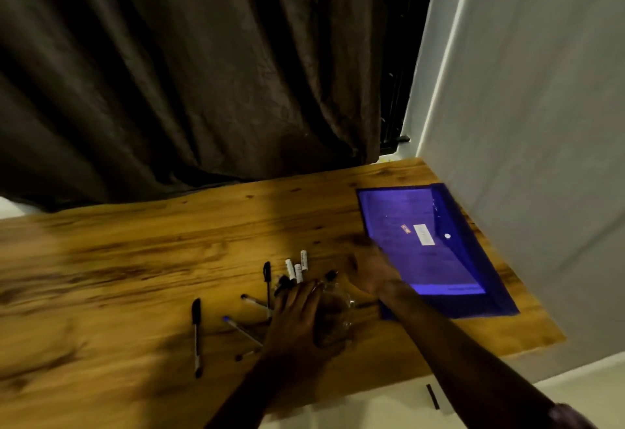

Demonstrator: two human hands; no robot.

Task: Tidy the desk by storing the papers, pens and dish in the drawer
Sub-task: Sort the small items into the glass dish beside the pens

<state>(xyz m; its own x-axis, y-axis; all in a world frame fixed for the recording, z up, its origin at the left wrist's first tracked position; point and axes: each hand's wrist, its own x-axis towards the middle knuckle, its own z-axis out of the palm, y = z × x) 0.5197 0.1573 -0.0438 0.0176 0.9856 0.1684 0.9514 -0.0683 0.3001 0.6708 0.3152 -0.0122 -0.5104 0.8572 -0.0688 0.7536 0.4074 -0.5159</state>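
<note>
While the left hand (297,313) touches the dish (334,313), one pen (196,337) lies cap-away.

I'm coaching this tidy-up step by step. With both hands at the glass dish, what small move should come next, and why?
Probably lift the dish straight up off the desk: the left hand and right hand flank it, and loose pens lie close beside it.

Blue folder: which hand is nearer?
Right. The right hand is at the folder's left edge; the left hand is further left, against the dish, among the pens.
</note>
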